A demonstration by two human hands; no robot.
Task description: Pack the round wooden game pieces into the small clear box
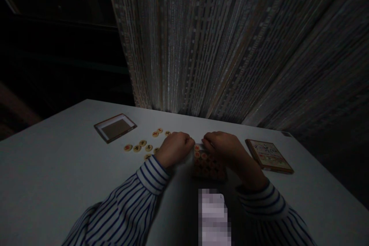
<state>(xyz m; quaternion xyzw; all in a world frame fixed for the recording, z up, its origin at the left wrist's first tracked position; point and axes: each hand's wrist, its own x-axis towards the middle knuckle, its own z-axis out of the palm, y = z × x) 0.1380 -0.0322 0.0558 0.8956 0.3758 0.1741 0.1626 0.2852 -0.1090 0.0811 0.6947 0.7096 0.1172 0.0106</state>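
Reaching over the white tabletop (57,173), the person has both hands close together at the far edge of a shallow tray (210,179). The left hand (176,148) is curled with its knuckles up near the tray's far left corner; the right hand (223,147) is bent over the far side, hiding part of it. Whether either one pinches anything cannot be told.

Several rows of round pieces (204,156) lie in the tray, so much of the set appears to be in place there, though shadow prevents a count. Left over are at least nine loose discs (142,143) scattered left of the left hand, some perhaps hidden behind it. A framed panel (115,127) lies beyond these, and a printed box (269,156) lies to the right, apart from both hands.
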